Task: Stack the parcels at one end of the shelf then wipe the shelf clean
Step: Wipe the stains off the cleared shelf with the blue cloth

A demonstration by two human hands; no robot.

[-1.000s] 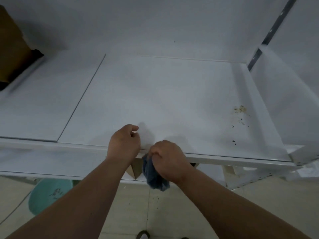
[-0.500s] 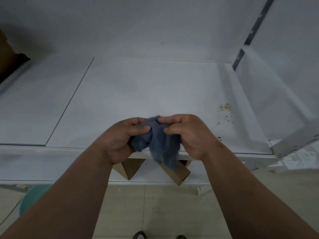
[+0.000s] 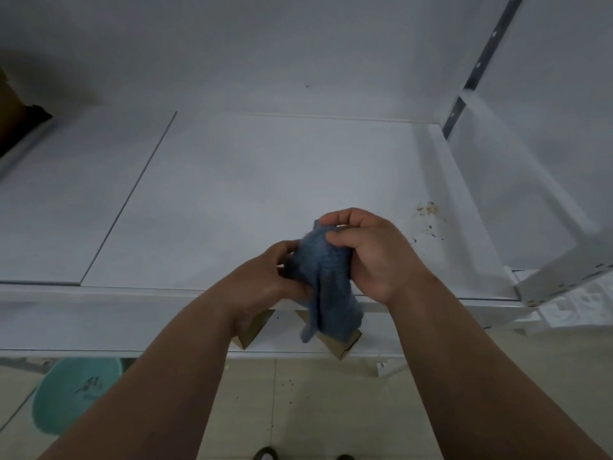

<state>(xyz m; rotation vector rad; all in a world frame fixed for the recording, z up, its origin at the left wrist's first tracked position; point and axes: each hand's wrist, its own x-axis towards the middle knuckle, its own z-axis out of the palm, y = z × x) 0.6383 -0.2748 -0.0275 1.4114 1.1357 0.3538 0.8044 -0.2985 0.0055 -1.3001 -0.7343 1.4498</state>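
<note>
Cloth: a soft blue fuzzy cloth [image 3: 323,273] is bunched up between both hands, just above the front edge of the shelf. Its loose end hangs down past the edge. My guess is the person is folding it into a good pad before wiping.
Left hand: the left hand [image 3: 268,280] grips the lower left side of the cloth, fingers curled into it.
Right hand: the right hand [image 3: 371,250] pinches the top of the cloth with thumb and fingers bent round it.
Shelf: the wide flat white shelf board [image 3: 265,180] lies right under the hands. A thin dark seam [image 3: 132,194] splits it into a left part and a right part.
Dirt: a patch of brown crumbs and dark specks [image 3: 426,210] sits on the shelf near the right side wall, just beside the right hand. It looks like the spot that needs wiping most.
Parcels: a brown cardboard parcel [image 3: 13,107] shows at the far left end of the shelf, mostly cut off. It seems to be pushed there so the rest can be wiped. How many are stacked there cannot be told.
Below: brown cardboard box corners [image 3: 252,330] poke out from a lower shelf, and a round green plastic basin [image 3: 73,393] sits on the tiled floor.
Count: two hands, one cloth, one dirty patch, one parcel in sight, two box corners below, one basin.
</note>
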